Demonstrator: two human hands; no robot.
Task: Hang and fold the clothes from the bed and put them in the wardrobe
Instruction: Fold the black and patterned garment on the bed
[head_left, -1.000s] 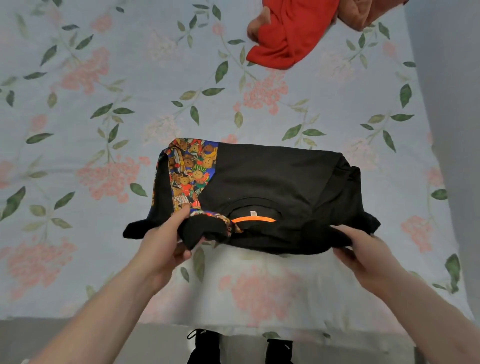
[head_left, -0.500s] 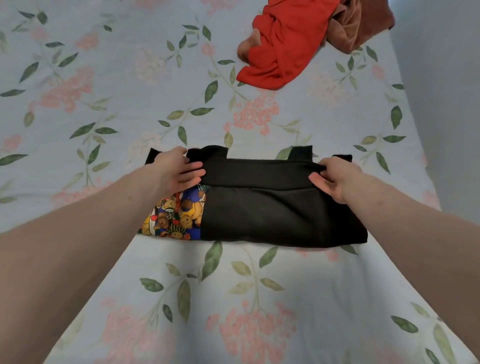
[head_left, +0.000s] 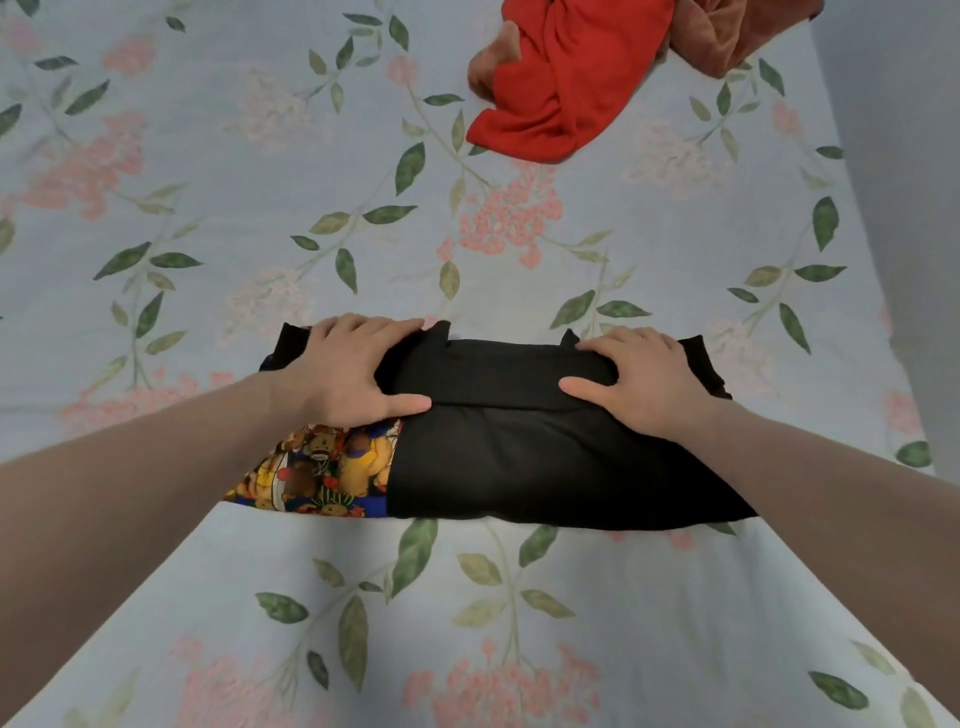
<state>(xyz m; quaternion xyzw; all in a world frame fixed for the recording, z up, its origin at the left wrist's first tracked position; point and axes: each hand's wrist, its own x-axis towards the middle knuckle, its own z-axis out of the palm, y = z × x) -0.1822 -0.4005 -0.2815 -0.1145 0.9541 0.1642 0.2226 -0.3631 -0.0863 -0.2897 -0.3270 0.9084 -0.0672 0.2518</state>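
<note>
Bed (head_left: 197, 597) fills the view, covered w/ pale blue sheet printed w/ pink flower clusters & green leaves.

Left forearm comes in from lower left. Left hand (head_left: 348, 371) lies palm-down on the far-left part of the folded black garment (head_left: 545, 457), fingers straight & pointing right along the top fold, thumb stretched out toward the middle; flat hand, pressing, not gripping. Just below that hand a colourful bear-print panel (head_left: 322, 473) shows at the garment's left end, yellows, browns & blue, edge to edge w/ the black cloth.

Garment sits mid-bed, folded into a wide low rectangle, long side running left-right. A narrower black flap is folded over along its far edge; both hands rest on that flap. Two small black tabs stick up at the far edge, between the hands. Near edge of the garment is a plump rounded fold lying on the sheet.

Right hand (head_left: 644, 382) mirrors the left: palm-down on the far-right part of the flap, fingers fairly straight & pointing left, thumb out toward the middle, pressing flat, nothing held. Right forearm crosses the garment's right end, hiding that corner.

Far side of bed, right of centre: crumpled red garment (head_left: 561, 78), well apart from the black one. Touching it further right, a bunched brown garment (head_left: 727, 36) at the top edge, partly cut off. Grey wall (head_left: 904, 156) along the right.
</note>
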